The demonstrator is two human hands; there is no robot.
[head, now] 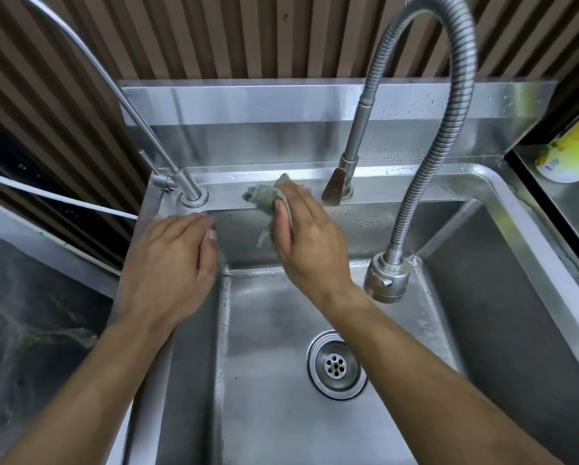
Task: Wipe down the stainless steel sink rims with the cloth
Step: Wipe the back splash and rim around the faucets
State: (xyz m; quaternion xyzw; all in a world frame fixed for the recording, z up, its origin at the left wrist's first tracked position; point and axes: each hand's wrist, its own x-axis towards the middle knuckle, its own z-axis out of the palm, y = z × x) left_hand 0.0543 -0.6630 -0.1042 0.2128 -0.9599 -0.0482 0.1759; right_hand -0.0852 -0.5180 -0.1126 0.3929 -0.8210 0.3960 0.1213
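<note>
A stainless steel sink fills the view; its back rim runs between two taps. A grey cloth lies bunched on that back rim, part of it hanging over the basin wall. My right hand presses the cloth onto the rim with fairly straight fingers, the thumb tucked against the cloth's hanging end. My left hand lies flat on the sink's left rim near the back left corner, fingers straight and holding nothing.
A slim tap stands on the rim left of the cloth. A flexible spring tap rises to its right, its spray head hanging over the basin. The drain is in the basin floor. A yellow-green bottle lies far right.
</note>
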